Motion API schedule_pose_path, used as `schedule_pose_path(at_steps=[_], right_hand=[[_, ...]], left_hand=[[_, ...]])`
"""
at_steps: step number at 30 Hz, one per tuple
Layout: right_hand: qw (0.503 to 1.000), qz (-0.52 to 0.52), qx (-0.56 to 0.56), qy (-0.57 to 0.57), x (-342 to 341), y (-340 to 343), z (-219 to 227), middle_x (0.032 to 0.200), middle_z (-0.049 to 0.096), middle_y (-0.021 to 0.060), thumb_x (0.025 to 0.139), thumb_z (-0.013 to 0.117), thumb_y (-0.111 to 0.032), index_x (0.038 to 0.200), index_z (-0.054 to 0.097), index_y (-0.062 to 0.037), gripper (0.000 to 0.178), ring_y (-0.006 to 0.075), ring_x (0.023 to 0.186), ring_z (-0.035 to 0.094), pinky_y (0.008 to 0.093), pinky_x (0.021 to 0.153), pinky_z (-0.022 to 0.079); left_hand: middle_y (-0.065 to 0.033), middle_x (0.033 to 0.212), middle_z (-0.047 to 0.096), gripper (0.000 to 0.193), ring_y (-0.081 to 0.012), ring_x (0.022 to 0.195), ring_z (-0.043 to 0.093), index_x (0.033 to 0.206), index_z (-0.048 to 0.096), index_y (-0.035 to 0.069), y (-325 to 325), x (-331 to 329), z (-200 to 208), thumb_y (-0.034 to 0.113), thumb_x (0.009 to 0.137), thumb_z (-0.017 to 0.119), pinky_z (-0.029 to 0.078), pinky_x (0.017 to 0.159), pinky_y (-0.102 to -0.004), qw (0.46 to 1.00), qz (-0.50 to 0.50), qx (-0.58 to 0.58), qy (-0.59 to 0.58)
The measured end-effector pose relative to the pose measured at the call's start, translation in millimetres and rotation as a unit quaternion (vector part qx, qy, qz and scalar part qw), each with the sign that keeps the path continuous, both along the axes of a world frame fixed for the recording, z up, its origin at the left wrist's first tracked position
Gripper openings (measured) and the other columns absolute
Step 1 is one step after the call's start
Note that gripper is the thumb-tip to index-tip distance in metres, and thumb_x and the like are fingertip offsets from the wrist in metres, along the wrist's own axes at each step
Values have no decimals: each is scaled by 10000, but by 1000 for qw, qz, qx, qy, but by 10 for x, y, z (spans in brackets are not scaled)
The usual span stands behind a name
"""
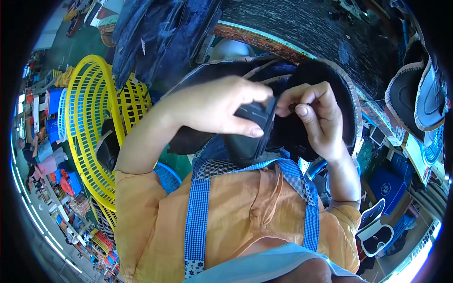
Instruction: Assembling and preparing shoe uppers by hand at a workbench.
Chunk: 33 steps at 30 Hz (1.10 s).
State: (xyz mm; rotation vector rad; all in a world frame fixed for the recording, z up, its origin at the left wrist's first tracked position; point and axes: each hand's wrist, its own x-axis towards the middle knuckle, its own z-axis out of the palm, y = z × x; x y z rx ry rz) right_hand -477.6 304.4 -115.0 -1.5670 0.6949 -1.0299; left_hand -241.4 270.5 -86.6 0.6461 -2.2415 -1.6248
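My left hand [219, 106] is closed on a black, stiff-looking folded piece [243, 141] with stitched edges, thumb on the near side. Opposite it, my right hand [321, 118] pinches a small dark bit [293, 107] between thumb and finger; its kind is too small to make out. The two hands are close together in front of my chest. Beneath them lies a pile of large dark pieces [325, 78] with pale edging. The fingertips of my left hand are partly hidden behind the black piece.
Tall yellow plastic baskets [89, 137] stand at my left. Dark blue fabric [160, 42] hangs at the far left, beside a worn dark worktable [288, 23]. Black edged pieces [415, 94] hang at the right, above a blue box [389, 188].
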Motion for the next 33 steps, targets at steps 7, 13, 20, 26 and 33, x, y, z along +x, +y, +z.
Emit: schedule_pose_path(at_steps=[7, 13, 20, 26, 33], right_hand=[[989, 37, -91, 106, -110, -84, -73, 952, 605, 107, 921, 655, -56, 945, 551, 7, 125, 143, 809, 585, 252, 752, 480], [985, -63, 148, 63, -41, 6, 52, 964, 614, 88, 855, 713, -19, 1010, 639, 28, 179, 167, 849, 609, 279, 768, 490], [977, -49, 172, -112, 15, -84, -57, 972, 616, 122, 897, 693, -129, 974, 687, 7, 156, 169, 776, 599, 279, 701, 527], [942, -49, 282, -173, 66, -97, -56, 925, 623, 122, 934, 652, -182, 991, 667, 8, 199, 161, 730, 599, 295, 639, 534], [933, -68, 286, -205, 196, -86, -67, 941, 603, 49, 948, 642, -189, 959, 639, -32, 158, 120, 829, 549, 250, 734, 448]], left_hand=[[-65, 861, 635, 270, -174, 818, 607, 938, 608, 13, 252, -56, -226, 207, 833, 764, 469, 773, -308, 987, 138, 69, 41], [-100, 800, 609, 257, -163, 776, 586, 904, 584, 12, 161, -85, -68, 204, 844, 744, 466, 730, -328, 985, 160, -59, 1], [-85, 769, 623, 216, -139, 769, 606, 868, 602, 13, 183, -179, -165, 192, 866, 723, 469, 711, -315, 985, 161, 52, 43], [-49, 837, 692, 173, -107, 794, 629, 859, 658, 13, 173, -209, -244, 154, 838, 756, 484, 766, -272, 978, 171, 82, 90], [-106, 795, 691, 202, -138, 738, 639, 872, 668, -11, 147, -210, -216, 143, 801, 779, 495, 721, -287, 975, 207, 37, 68]])
